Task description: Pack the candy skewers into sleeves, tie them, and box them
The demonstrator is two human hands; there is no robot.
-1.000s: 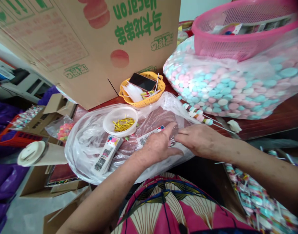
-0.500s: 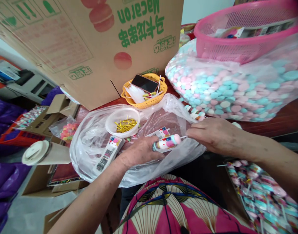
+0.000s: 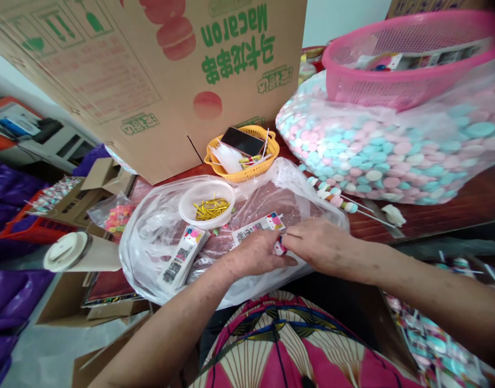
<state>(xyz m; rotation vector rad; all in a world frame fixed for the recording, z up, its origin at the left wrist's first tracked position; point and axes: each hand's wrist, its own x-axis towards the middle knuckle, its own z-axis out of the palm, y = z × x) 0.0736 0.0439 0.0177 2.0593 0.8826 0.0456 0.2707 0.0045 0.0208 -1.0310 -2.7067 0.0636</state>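
Note:
My left hand (image 3: 258, 252) is closed round a candy skewer (image 3: 279, 246), of which only a small part of its printed wrapping shows. My right hand (image 3: 322, 245) meets it from the right, fingers pinched at the skewer's end and covering most of it. Both hands are over a clear plastic bag (image 3: 146, 237) spread on the table. Beneath the left fingers lies a printed wrapper strip (image 3: 267, 222), and a stack of such strips (image 3: 180, 258) is farther left. Gold twist ties (image 3: 211, 207) fill a white bowl (image 3: 184, 207) behind.
A yellow basket (image 3: 247, 175) holds a phone (image 3: 242, 141) and white sticks. Behind stands a large carton (image 3: 162, 108). At right, a pink basket (image 3: 364, 89) rests on a big bag of pastel candies (image 3: 372, 156). A lidded cup (image 3: 97, 258) is at the left edge.
My right hand has moved left and down to meet my left hand, and now hides most of the candy skewer and its stick. Loose skewers behind the right hand have come into view.

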